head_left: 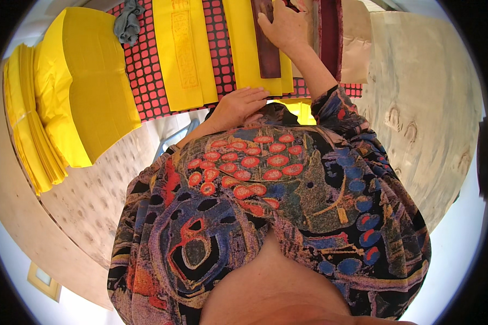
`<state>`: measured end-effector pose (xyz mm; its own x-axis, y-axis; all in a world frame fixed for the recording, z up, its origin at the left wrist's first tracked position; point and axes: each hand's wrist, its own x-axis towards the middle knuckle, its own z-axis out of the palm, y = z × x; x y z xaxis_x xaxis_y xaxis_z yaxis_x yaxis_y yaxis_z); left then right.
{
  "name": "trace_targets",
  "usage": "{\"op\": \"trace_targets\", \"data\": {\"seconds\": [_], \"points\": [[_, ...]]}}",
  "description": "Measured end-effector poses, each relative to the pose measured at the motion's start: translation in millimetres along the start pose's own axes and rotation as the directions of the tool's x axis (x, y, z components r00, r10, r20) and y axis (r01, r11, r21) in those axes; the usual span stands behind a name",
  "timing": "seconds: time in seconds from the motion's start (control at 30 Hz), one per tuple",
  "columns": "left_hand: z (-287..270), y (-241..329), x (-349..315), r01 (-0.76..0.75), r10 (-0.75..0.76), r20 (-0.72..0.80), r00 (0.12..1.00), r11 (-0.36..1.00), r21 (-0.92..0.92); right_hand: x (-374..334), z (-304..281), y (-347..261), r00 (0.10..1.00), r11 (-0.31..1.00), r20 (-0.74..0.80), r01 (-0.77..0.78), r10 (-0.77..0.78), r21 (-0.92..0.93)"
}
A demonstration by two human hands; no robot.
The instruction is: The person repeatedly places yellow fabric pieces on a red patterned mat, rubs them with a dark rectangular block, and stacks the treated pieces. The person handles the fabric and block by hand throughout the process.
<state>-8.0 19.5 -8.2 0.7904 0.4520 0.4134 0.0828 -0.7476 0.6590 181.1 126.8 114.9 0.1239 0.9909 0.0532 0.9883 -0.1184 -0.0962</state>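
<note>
One fisheye view looks steeply down from the person's head; the patterned blouse (309,189) is near (it fills the middle), the red-and-black tablecloth (141,76) farther, toward the top.

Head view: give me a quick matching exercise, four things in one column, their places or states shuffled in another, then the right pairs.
Things
1. Grey rag
2. Dark red-brown block
3. Left hand
4. Yellow sheet to the rag's right

Places or states
A. Partly covered by the right hand
B. Bears a column of red print
C. Crumpled, on the red-and-black mat
D. By the near edge of the yellow paper beneath the block

Pairs: 1-C; 2-A; 3-D; 4-B
</note>
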Motion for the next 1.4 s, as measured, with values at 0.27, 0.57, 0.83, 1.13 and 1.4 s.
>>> {"op": "trace_targets", "data": {"seconds": [0.27,0.57,0.83,1.13,1.4], "points": [[1,-1,1,0.0,0.002,0.021,1.0,0.996,-0.094,-14,3,-3,0.989,0.996,-0.124,-0.084,0.086,0.025],[5,2,7,-0.018,0.015,-0.031,0.999,0.996,-0.091,-22,12,6,0.984,1.0,-0.18,0.001,-0.003,-0.008],[-7,3,9,0.02,-0.029,-0.088,0.996,0.995,-0.102,-6,25,30,0.937,0.934,-0.349,0.103,0.025,0.343],[-22,-5,-14,0.506,-0.703,-0.178,0.688,0.641,-0.576,1,-40,136,0.86,0.895,-0.505,0.163,0.078,0.416],[-16,-24,-18,0.568,-0.84,-0.058,0.539,0.414,-0.712,-12,21,182,0.929,0.963,-0.313,-0.125,0.198,0.239]]}}
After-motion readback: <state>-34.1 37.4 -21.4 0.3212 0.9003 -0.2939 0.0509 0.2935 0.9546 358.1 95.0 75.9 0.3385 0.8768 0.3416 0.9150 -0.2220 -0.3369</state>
